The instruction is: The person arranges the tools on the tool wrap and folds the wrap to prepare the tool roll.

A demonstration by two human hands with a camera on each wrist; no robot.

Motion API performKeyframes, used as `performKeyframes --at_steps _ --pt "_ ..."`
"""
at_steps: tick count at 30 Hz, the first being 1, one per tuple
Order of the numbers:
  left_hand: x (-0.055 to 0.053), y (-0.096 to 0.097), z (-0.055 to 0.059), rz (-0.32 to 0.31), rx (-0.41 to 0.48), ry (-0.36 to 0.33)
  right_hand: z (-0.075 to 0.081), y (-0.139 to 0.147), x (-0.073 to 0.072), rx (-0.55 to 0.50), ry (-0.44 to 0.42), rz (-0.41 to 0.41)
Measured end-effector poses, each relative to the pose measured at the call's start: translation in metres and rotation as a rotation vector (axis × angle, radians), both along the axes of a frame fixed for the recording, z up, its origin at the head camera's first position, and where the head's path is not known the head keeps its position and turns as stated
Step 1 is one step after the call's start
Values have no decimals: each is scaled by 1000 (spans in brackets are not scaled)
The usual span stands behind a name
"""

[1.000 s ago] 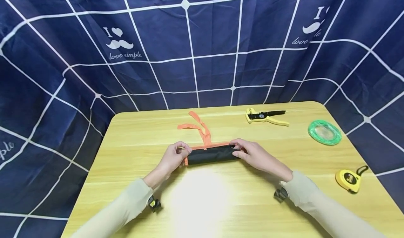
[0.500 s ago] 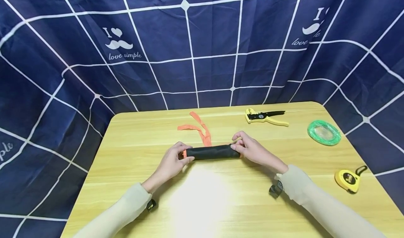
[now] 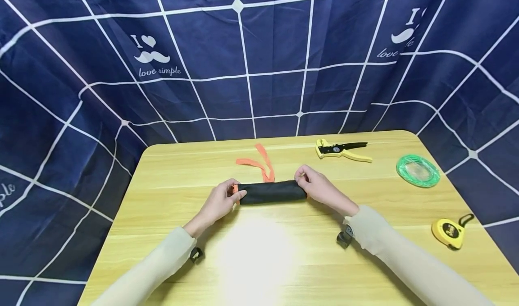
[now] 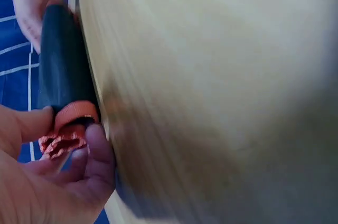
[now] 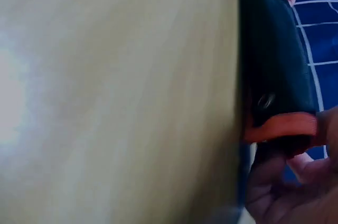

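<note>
A black fabric tool roll (image 3: 269, 193) with orange trim lies rolled up crosswise at mid-table. Two orange tie straps (image 3: 265, 168) trail from its far side. My left hand (image 3: 219, 203) holds the left end, thumb on the near face. In the left wrist view, layered orange edging (image 4: 66, 137) shows between thumb and fingers. The right hand (image 3: 322, 189) grips the far corner of the right end. A small metal ring (image 5: 266, 101) sits near that end in the right wrist view, where the right hand (image 5: 288, 189) is partly dark.
Yellow-and-black wire strippers (image 3: 342, 150) lie at the back right of the wooden table (image 3: 170, 171). Further right are a coil of green wire (image 3: 417, 171) and a yellow tape measure (image 3: 448, 233). A blue gridded curtain (image 3: 275, 92) surrounds the back and sides.
The roll has turned away and shifted slightly back, and the orange strip along its far edge is now hidden. Its straps slid a little right. The right hand moved up and left.
</note>
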State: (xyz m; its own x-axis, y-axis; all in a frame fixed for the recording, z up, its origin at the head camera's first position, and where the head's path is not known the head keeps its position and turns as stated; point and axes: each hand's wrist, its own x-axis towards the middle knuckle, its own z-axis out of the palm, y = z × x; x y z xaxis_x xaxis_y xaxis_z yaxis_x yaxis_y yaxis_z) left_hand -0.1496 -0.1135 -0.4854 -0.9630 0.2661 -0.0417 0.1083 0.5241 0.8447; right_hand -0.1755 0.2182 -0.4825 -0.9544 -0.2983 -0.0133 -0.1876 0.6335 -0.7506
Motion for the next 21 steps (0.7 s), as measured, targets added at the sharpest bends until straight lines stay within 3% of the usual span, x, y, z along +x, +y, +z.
performKeyframes --at_steps 6,9,15,18,21 --pt "-9 -4 -3 -86 -14 -120 -7 0 1 91 45 -19" --pt "-17 -8 -13 -117 -22 -166 -6 0 -1 167 66 -43" --pt "-46 -14 -49 -127 -229 -124 -1 -1 -5 306 145 -46" --pt "-50 -16 -54 -104 -253 -111 0 2 -5 315 142 -33" --pt "-41 -19 -46 -123 -195 -69 2 9 -1 300 130 -31"
